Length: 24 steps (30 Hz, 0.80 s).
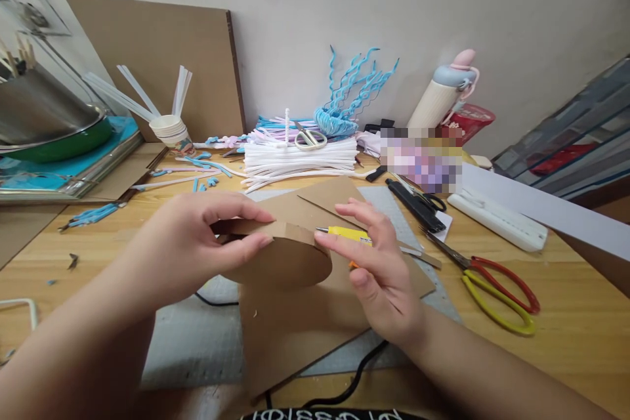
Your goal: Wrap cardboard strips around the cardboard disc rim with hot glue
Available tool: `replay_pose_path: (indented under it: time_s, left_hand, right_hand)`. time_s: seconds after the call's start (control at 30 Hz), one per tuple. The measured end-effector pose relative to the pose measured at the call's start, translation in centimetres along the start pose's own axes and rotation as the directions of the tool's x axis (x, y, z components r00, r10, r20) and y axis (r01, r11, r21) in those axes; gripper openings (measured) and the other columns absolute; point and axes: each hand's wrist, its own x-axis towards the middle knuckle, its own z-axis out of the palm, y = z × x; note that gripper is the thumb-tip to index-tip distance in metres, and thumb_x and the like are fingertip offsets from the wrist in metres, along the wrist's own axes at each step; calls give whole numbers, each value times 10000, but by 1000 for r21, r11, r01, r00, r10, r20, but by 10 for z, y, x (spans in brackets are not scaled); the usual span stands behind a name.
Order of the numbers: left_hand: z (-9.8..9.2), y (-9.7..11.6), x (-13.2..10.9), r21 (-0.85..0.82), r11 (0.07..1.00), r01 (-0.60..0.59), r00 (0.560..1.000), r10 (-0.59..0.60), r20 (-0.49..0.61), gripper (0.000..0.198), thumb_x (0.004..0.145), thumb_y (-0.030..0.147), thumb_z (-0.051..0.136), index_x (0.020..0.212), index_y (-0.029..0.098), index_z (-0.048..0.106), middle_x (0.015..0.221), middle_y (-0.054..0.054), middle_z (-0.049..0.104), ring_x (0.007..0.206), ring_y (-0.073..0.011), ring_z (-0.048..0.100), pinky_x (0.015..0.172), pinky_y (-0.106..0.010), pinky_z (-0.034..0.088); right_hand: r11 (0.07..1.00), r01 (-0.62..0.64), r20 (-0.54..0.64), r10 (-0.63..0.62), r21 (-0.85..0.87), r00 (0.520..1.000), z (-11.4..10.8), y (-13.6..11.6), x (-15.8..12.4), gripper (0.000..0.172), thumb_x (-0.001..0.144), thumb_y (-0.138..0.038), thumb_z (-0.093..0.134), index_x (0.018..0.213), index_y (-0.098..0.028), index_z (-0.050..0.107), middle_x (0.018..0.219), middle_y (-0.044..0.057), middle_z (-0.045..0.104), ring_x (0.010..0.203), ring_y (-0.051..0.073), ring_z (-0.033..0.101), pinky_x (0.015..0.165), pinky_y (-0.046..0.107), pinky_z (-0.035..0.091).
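Note:
My left hand (197, 243) pinches a round cardboard piece (283, 264) at its upper rim, thumb in front and fingers behind. A narrow cardboard strip (290, 230) curves along that rim. My right hand (388, 275) has its fingers apart, and its index fingertip touches the strip's right end. Behind those fingers shows part of a yellow glue gun (344, 233) with a metal tip and an orange bit; my hand hides the rest. Below lie flat cardboard sheets (295, 335) on a grey cutting mat (191, 348).
Red-and-yellow-handled scissors (502, 295), a black tool (413, 205) and a white power strip (497, 220) lie right. At the back are white pipe cleaners (300, 161), a paper cup (172, 134) and a bottle (438, 95). A black cord (352, 380) runs near me.

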Motion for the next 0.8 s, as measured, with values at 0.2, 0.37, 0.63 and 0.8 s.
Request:
replay_pose_path:
  time_s: [0.2, 0.37, 0.63, 0.8]
  left_hand:
    - [6, -4, 5, -29, 997, 73, 997, -74, -3, 200, 760, 450, 717, 814, 268, 778, 739, 29, 778, 616, -127, 677, 524, -160, 512]
    - [7, 1, 0, -30, 999, 15, 1000, -15, -21, 145, 760, 405, 719, 790, 271, 765, 709, 47, 757, 593, -105, 658, 519, -140, 500]
    - [7, 4, -6, -35, 999, 9, 1000, -9, -11, 162, 767, 392, 706, 805, 248, 770, 728, 17, 763, 565, -119, 646, 499, -182, 507]
    - [8, 3, -10, -25, 1000, 5, 1000, -5, 12, 173, 785, 396, 699, 830, 243, 765, 772, 2, 775, 597, -138, 666, 496, -203, 509]
  right_hand:
    - [998, -49, 15, 48, 45, 999, 1, 0, 3, 384, 1073, -425, 389, 1298, -319, 682, 1415, 74, 538, 1414, 284, 437, 1209, 605, 201]
    - [997, -55, 31, 53, 48, 998, -1, -3, 3, 374, 1069, -423, 400, 1265, -286, 688, 1413, 78, 533, 1434, 280, 418, 1229, 574, 159]
    - [999, -3, 70, -1, 48, 998, -3, -8, 2, 406, 1068, -474, 365, 1263, -286, 667, 1441, 58, 514, 1460, 277, 378, 1255, 534, 74]
    - [998, -16, 99, 9, 61, 995, -2, -9, 3, 431, 1052, -543, 364, 1310, -330, 635, 1484, 43, 466, 1481, 300, 346, 1253, 553, 55]
